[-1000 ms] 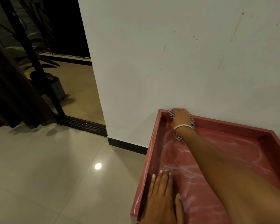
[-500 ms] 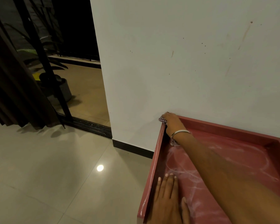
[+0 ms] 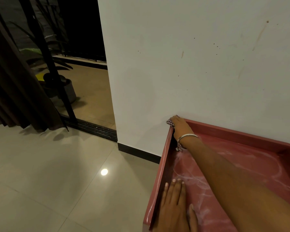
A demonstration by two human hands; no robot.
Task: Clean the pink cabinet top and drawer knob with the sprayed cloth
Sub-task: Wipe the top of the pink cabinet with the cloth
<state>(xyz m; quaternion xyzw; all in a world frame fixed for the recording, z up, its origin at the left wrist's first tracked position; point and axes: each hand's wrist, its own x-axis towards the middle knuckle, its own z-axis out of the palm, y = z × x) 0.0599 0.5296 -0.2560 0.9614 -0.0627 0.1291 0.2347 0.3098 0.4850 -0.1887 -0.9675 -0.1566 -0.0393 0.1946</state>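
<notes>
The pink cabinet top (image 3: pixel 251 166) fills the lower right, a shallow tray-like surface with raised rims, streaked with white smears. My right hand (image 3: pixel 180 127) reaches across it to the far left corner against the wall, shut on a checked cloth (image 3: pixel 170 122) that pokes out over the left rim; another bit of cloth shows under the wrist, which wears a silver bangle. My left hand (image 3: pixel 174 205) lies flat on the near left part of the top, fingers together, beside the left rim. No drawer knob is in view.
A white wall (image 3: pixel 199 64) with small marks stands directly behind the cabinet, with a dark skirting at its foot. Glossy beige floor tiles (image 3: pixel 57 181) spread to the left. A dark curtain (image 3: pixel 15 97), a sliding-door track and a potted plant (image 3: pixel 65 87) lie at the far left.
My right hand has slid the cloth left along the back edge into the far left corner and onto the rim. The view has shifted slightly; my left hand stays flat.
</notes>
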